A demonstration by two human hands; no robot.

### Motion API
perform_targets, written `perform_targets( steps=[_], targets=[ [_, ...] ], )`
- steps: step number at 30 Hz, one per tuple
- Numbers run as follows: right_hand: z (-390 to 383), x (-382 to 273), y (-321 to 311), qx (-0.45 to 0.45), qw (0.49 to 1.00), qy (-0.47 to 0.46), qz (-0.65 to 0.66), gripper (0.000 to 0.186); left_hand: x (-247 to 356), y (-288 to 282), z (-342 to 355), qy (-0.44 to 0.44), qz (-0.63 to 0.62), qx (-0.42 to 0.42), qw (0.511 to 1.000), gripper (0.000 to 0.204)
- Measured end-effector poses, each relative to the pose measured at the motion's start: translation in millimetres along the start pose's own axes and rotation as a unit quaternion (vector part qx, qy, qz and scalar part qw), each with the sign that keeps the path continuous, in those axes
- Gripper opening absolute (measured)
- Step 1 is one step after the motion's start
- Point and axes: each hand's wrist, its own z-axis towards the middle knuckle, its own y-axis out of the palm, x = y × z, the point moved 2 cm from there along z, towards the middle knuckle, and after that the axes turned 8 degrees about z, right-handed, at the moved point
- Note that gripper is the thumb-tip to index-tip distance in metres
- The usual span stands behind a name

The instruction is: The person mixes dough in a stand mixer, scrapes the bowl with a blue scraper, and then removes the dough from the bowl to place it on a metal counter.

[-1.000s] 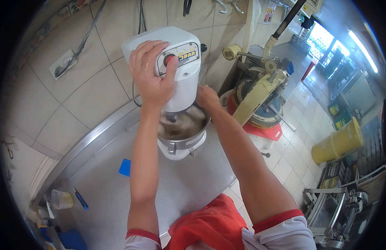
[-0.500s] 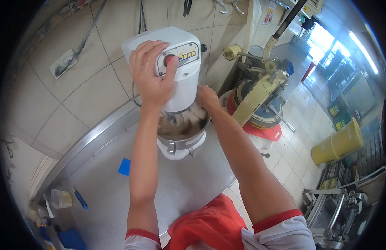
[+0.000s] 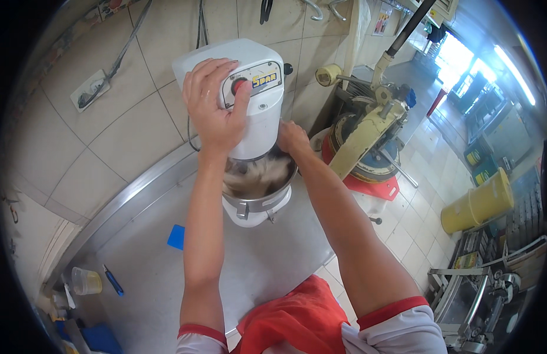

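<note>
The white mixer (image 3: 259, 131) stands on the metal worktop (image 3: 250, 265), directly ahead of the person and against the tiled wall (image 3: 114, 156). Its head lies under and to the right of the left hand (image 3: 214, 106), which is draped over the housing's left side, fingers curved together and thumb set apart. That thumb tip overlaps the red button (image 3: 236, 85) on the front panel; whether it presses cannot be told. Below the head sits the metal bowl (image 3: 264, 203), its pale contents (image 3: 256, 176) blurred. The right hand (image 3: 294, 137) is at the mixer's right side, just above the bowl's rim; its fingertips are hidden, so I cannot tell what they grip. Near the left forearm lies a flat blue piece (image 3: 176, 236); farther left are a blue-handled tool (image 3: 113, 281) and a clear tub (image 3: 86, 282). Right of the mixer stands a cream-coloured machine (image 3: 368, 133).
</note>
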Motion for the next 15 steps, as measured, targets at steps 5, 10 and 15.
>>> perform_targets(
  steps=[5, 10, 15],
  targets=[
    [0.2, -0.5, -2.2, 0.012, 1.000, 0.003, 0.013, 0.038, -3.7, 5.8, 2.7, 0.004, 0.005, 0.024, 1.000, 0.030],
    [4.4, 4.2, 1.1, 0.004, 1.000, 0.007, 0.005, 0.039, 0.0, 2.5, 2.0, 0.010, -0.001, -0.004, 1.000, 0.031],
    [-2.5, -5.0, -3.5, 0.000, 1.000, 0.004, -0.001, 0.038, -3.2, 0.6, -0.3, 0.001, -0.021, -0.001, 1.000, 0.031]
  ],
)
